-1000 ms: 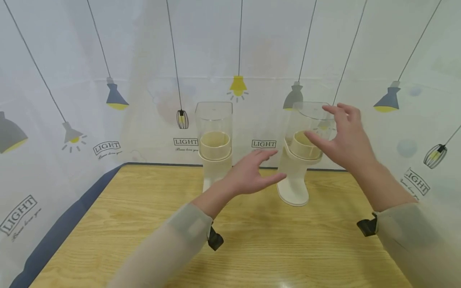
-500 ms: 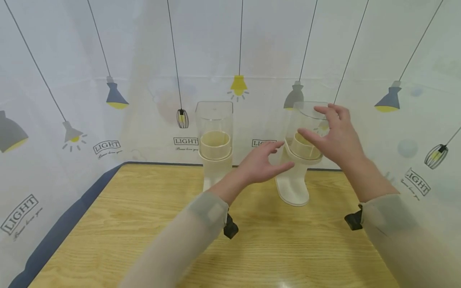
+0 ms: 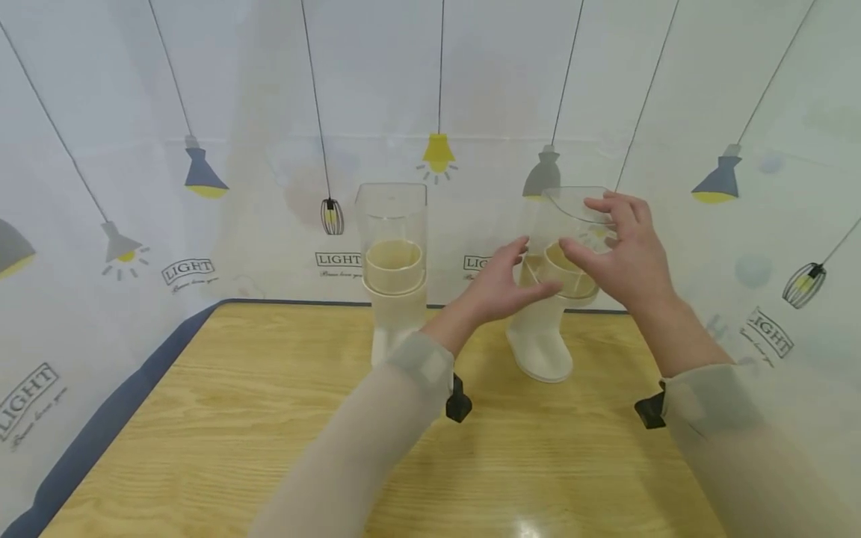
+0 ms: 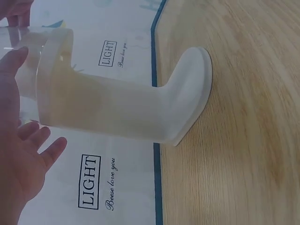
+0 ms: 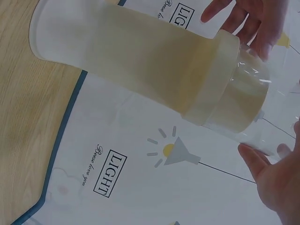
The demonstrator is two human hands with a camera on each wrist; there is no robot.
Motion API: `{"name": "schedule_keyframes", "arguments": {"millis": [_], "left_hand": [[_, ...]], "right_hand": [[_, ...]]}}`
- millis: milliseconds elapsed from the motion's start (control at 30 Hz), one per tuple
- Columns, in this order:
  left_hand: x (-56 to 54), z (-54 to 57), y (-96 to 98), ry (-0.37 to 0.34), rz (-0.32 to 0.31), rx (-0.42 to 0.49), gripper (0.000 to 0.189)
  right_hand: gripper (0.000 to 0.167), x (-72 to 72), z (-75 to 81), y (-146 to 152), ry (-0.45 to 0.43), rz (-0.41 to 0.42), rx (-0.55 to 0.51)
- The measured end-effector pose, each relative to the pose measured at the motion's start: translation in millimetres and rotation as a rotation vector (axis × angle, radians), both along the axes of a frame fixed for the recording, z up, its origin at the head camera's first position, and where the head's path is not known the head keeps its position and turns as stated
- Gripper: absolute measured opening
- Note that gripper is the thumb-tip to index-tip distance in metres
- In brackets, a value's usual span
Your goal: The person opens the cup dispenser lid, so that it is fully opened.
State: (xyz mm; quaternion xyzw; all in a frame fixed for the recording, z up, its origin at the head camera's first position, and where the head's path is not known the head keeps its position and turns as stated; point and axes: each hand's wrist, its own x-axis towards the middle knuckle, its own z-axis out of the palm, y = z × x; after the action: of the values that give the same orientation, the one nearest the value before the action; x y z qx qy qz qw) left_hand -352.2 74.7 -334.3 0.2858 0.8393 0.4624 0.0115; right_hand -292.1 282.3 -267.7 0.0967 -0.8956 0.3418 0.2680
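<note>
A clear container [image 3: 561, 217] sits on a cream-white stand [image 3: 541, 347] with a flared foot, on the right side of the table. My left hand [image 3: 494, 288] is at the container's left, thumb and fingers spread apart. Opposite it, my right hand [image 3: 628, 261] has its bent fingers near the container's upper right. In the right wrist view the right thumb and fingers lie close against the clear wall [image 5: 243, 98]; whether they touch it I cannot tell. The stand [image 4: 112, 108] stays upright on the table in the left wrist view.
A matching clear container [image 3: 392, 213] on a cream-white stand [image 3: 398, 310] stands to the left, its foot partly behind my left forearm. The wooden table [image 3: 269, 388] ends at a curtain [image 3: 269, 149] printed with lamps.
My left hand has moved right and up towards the right-hand container. My right hand has shifted left, closer to it. Both containers and stands stay put.
</note>
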Motion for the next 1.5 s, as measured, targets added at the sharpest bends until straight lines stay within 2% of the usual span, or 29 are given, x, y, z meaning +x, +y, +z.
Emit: {"name": "schedule_keyframes", "arguments": {"millis": [200, 333, 767, 1000, 1500], "left_hand": [[-0.5, 0.7, 11.4, -0.074, 0.004, 0.058, 0.115], [1.6, 0.9, 15.1, -0.083, 0.028, 0.080, 0.116], [19.6, -4.4, 23.0, -0.009, 0.132, 0.020, 0.115], [25.1, -9.9, 26.2, 0.032, 0.186, 0.008, 0.113], [38.5, -24.7, 31.4, 0.120, 0.268, 0.043, 0.113]], "right_hand": [[0.067, 0.2, -0.8, 3.1, 0.001, 0.033, -0.034], [0.068, -0.2, -0.9, 6.3, -0.016, 0.060, -0.072], [0.063, 2.4, -3.0, 13.7, -0.015, 0.091, -0.182], [0.054, 1.0, -6.4, 16.1, -0.009, 0.110, -0.216], [0.046, 5.3, -8.7, 13.7, 0.000, 0.138, -0.278]]}}
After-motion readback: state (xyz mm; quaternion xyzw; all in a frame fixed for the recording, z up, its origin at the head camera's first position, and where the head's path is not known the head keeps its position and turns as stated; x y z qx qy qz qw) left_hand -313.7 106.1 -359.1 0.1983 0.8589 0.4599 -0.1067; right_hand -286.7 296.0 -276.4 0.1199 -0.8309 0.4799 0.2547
